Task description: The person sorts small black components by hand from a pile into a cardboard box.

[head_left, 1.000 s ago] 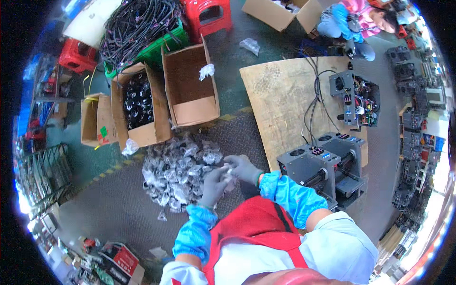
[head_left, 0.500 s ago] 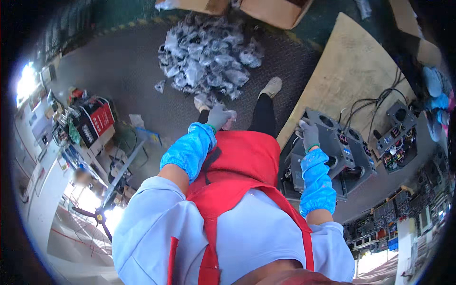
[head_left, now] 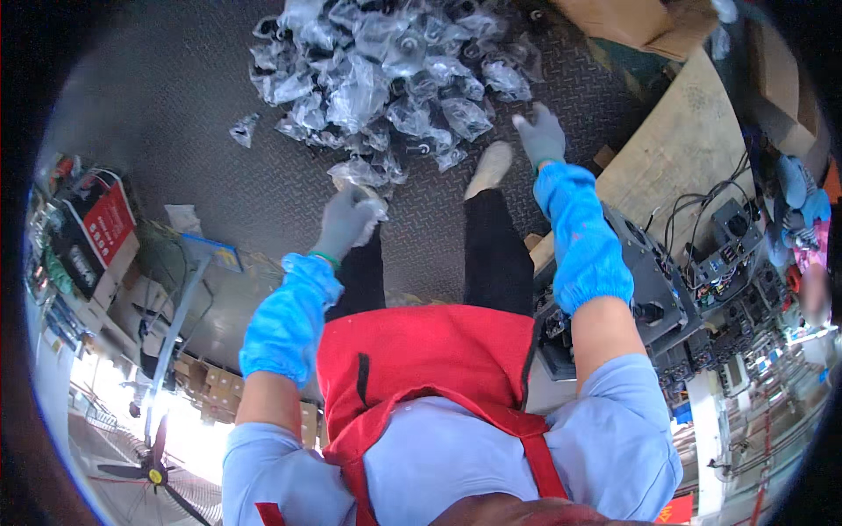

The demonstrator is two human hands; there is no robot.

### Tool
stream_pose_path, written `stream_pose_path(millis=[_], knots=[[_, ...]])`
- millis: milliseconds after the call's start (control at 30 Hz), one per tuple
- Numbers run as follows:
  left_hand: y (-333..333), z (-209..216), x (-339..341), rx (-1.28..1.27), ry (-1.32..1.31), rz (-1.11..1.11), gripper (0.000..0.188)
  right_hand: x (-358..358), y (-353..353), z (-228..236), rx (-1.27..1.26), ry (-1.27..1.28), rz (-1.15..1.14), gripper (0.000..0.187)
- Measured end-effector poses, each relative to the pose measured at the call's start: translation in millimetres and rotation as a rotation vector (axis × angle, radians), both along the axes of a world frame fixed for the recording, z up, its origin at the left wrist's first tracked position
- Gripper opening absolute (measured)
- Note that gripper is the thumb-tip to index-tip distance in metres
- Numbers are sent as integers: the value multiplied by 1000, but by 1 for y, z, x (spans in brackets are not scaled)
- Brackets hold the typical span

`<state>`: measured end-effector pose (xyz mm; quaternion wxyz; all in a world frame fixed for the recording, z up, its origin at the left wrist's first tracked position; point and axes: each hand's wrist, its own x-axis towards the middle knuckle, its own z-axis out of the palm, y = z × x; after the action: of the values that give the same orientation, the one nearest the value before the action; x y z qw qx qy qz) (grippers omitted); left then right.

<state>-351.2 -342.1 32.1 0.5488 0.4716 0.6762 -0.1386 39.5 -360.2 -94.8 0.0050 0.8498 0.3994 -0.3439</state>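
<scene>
A crumpled clear plastic bag (head_left: 375, 209) is in my left hand (head_left: 344, 221), its gloved fingers closed round it near my left shoe. What the bag holds, if anything, I cannot make out. My right hand (head_left: 541, 138), in a grey glove, reaches forward with its fingers apart and nothing in them. It hovers beside the right edge of a large heap of plastic-bagged small parts (head_left: 360, 92) on the floor. One bagged piece (head_left: 245, 130) lies apart, left of the heap.
Patterned dark floor (head_left: 184, 105) surrounds the heap. Cardboard boxes (head_left: 645, 24) stand far right. A wooden board (head_left: 667, 167) with black cables (head_left: 702, 197) and dark equipment housings (head_left: 645, 263) lie to my right. At left are a red-and-black box (head_left: 96, 230) and a fan (head_left: 155, 476). Another person (head_left: 802, 219) is at far right.
My right hand has left the dark housing and stretched forward to the heap, its fingers opening out. My left hand has moved forward and left with the plastic bag. The view has shifted nearer the heap.
</scene>
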Motion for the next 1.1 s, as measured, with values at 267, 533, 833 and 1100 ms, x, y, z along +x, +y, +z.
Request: stream_pose_path(millis=[267, 533, 833, 1100], knots=[[64, -160, 42, 347, -429, -157, 51, 50, 32, -209, 183, -197, 279, 34], [101, -223, 146, 654, -803, -590, 44, -47, 33, -68, 584, 518, 116, 29], [128, -254, 128, 601, -706, -655, 37, 106, 39, -254, 270, 136, -212, 32], [140, -217, 153, 594, -704, -391, 40, 74, 81, -109, 690, 314, -284, 22]])
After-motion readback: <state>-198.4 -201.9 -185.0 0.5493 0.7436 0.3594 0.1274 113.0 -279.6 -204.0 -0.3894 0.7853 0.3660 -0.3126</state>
